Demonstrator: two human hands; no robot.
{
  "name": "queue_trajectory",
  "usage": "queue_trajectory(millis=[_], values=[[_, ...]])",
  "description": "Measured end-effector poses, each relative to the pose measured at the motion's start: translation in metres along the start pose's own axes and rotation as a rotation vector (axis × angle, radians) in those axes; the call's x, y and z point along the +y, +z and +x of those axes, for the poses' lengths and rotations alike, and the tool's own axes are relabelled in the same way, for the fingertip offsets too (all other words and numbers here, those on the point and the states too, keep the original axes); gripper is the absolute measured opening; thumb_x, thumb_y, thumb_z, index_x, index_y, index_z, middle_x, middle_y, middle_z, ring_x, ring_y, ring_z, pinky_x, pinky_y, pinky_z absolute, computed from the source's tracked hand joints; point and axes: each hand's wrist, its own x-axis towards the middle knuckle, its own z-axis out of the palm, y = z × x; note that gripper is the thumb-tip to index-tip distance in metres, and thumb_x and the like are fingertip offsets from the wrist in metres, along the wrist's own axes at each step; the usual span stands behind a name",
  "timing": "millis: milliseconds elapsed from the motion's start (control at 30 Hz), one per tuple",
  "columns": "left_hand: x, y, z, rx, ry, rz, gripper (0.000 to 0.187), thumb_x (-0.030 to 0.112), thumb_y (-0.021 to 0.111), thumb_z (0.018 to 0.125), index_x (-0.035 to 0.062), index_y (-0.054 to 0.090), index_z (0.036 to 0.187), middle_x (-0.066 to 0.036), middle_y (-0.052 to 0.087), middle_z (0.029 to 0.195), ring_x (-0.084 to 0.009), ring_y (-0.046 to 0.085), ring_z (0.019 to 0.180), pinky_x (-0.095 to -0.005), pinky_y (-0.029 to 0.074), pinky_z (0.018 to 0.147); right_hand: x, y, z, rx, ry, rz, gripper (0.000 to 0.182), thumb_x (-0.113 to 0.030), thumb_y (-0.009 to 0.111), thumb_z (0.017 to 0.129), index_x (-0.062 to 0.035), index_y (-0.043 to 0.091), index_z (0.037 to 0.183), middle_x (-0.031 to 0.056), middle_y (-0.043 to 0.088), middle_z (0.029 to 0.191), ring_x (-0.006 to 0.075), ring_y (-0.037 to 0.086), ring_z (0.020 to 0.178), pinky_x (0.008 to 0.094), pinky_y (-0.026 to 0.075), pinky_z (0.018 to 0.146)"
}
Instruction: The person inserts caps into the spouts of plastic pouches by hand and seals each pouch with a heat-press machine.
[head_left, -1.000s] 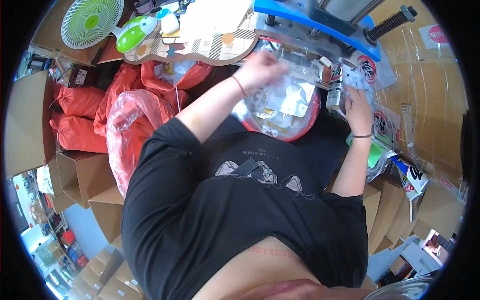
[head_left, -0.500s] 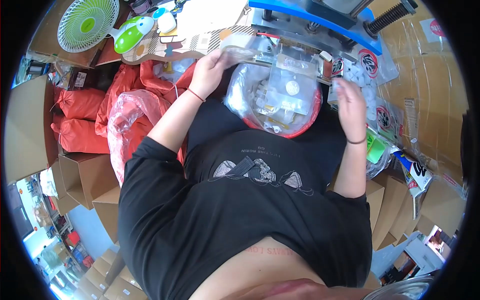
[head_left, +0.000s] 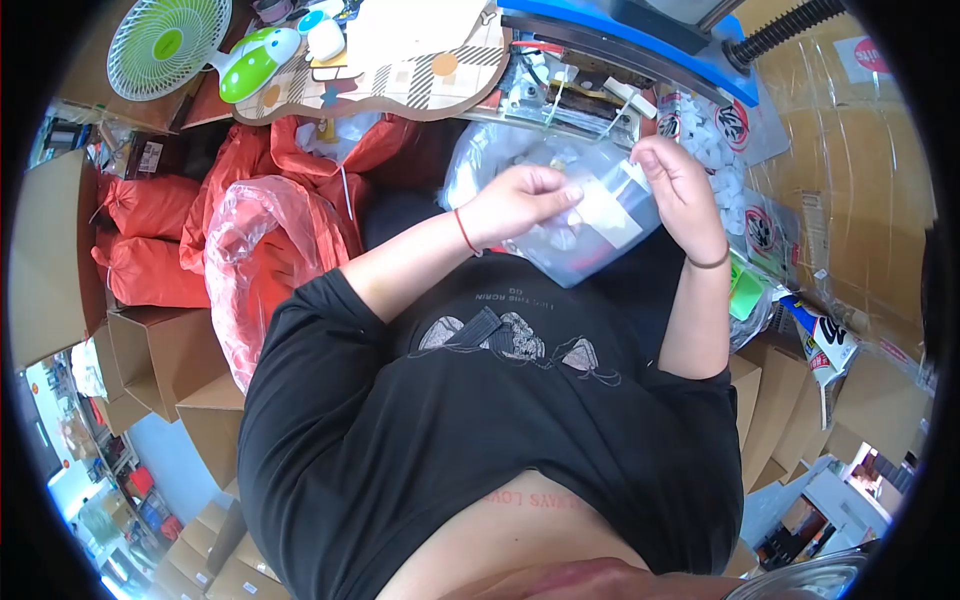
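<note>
My left hand (head_left: 520,205) is closed on the left side of a clear plastic bag (head_left: 580,262), its thumb lying on the bag's face. The bag has a pale label (head_left: 607,214) and is tilted over my lap. At its upper right corner my right hand (head_left: 682,188) has its fingers pinched together around the edge, close to a small white piece. Behind the bag is a bin lined with clear plastic (head_left: 470,165), partly hidden by it. Small parts (head_left: 545,85) lie at the base of the blue press (head_left: 640,45).
A green and white fan (head_left: 168,45) and papers (head_left: 405,38) lie on the patterned table mat (head_left: 400,85). Red bags (head_left: 150,207) and cartons (head_left: 165,355) are at the left. White pieces (head_left: 705,125) lie beside a large cardboard box (head_left: 800,90) at the right.
My left hand has moved right and down, in front of the bin. My right hand has shifted slightly left onto the bag. The bag that hung over the bin is now tilted between both hands.
</note>
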Motion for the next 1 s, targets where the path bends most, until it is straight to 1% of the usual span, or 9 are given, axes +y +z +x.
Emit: queue_trajectory(millis=[167,267,400,567,700,900,933,967,1000], values=[[-0.007,0.009,0.008,-0.107,-0.144,-0.13,0.017,0.009,0.07,0.091,-0.0013,0.07,0.105,-0.006,0.073,0.093,-0.011,0.069,0.084,-0.0255,0.056,0.077,0.013,-0.017,-0.012,0.013,-0.006,-0.013,0.032,-0.029,0.049,0.105,-0.0008,0.061,0.114,0.0112,0.065,0.099,0.0229,0.062,0.093,0.0339,0.048,0.084],[-0.008,-0.004,0.022,0.028,-0.057,-0.168,0.02,0.004,0.074,0.085,-0.0006,0.07,0.105,-0.007,0.073,0.095,-0.012,0.07,0.083,-0.0262,0.057,0.078,0.054,-0.041,-0.035,0.118,0.452,-0.784,0.031,-0.02,0.06,0.095,-0.0063,0.058,0.123,0.0214,0.06,0.112,0.0429,0.057,0.105,0.0463,0.049,0.085],[0.015,-0.03,0.049,0.153,-0.014,-0.19,0.021,0.005,0.075,0.084,0.0,0.069,0.104,-0.009,0.073,0.098,-0.0135,0.07,0.087,-0.027,0.057,0.08,0.083,-0.029,-0.047,0.002,0.39,-0.869,0.029,-0.016,0.063,0.092,-0.0065,0.059,0.12,0.0195,0.06,0.107,0.0407,0.058,0.102,0.0459,0.049,0.084],[0.011,-0.037,0.054,0.188,-0.052,-0.199,0.029,0.01,0.075,0.087,-0.0023,0.064,0.111,-0.013,0.071,0.104,-0.0171,0.07,0.09,-0.0282,0.057,0.08,0.107,-0.021,-0.058,0.209,0.318,-0.487,0.021,-0.01,0.068,0.088,-0.0019,0.062,0.107,0.0145,0.063,0.1,0.0311,0.062,0.095,0.0389,0.05,0.08],[0.016,-0.04,0.019,0.583,0.232,0.5,0.049,0.018,0.074,0.089,-0.0022,0.052,0.128,-0.013,0.061,0.109,-0.0171,0.068,0.092,-0.0294,0.057,0.079,0.089,-0.017,-0.06,0.362,0.351,-0.353,0.016,-0.013,0.069,0.088,-0.0022,0.064,0.099,0.0142,0.064,0.096,0.0311,0.063,0.085,0.0379,0.05,0.073],[0.134,0.035,-0.072,-0.133,0.989,0.793,0.044,0.012,0.071,0.089,-0.003,0.056,0.127,-0.01,0.064,0.097,-0.0207,0.063,0.09,-0.0322,0.051,0.08,0.093,-0.015,-0.059,0.41,0.329,-0.369,0.017,-0.015,0.068,0.091,0.0003,0.066,0.099,0.0125,0.066,0.093,0.0239,0.063,0.082,0.0328,0.05,0.073],[0.133,0.051,-0.077,-0.263,1.089,0.579,0.036,0.013,0.073,0.088,-0.0031,0.062,0.118,-0.012,0.066,0.096,-0.0267,0.065,0.082,-0.0342,0.053,0.073,0.098,-0.016,-0.058,0.359,0.377,-0.356,0.018,-0.015,0.068,0.092,0.0004,0.066,0.1,0.0124,0.066,0.092,0.0229,0.063,0.082,0.0321,0.049,0.073],[0.137,0.059,-0.092,-0.467,0.845,0.315,0.03,0.012,0.074,0.085,-0.0028,0.065,0.109,-0.013,0.067,0.096,-0.0283,0.066,0.077,-0.0371,0.053,0.066,0.1,-0.018,-0.056,0.31,0.425,-0.344,0.018,-0.016,0.068,0.092,0.0005,0.066,0.1,0.0123,0.066,0.091,0.0219,0.062,0.082,0.0314,0.049,0.074],[0.155,0.069,-0.089,-0.607,1.082,0.319,0.022,0.01,0.075,0.085,-0.003,0.066,0.101,-0.012,0.068,0.098,-0.0274,0.067,0.078,-0.0373,0.054,0.065,0.098,-0.019,-0.054,0.297,0.425,-0.35,0.019,-0.016,0.068,0.092,0.0009,0.066,0.101,0.0118,0.066,0.089,0.0201,0.062,0.082,0.0303,0.048,0.075]])
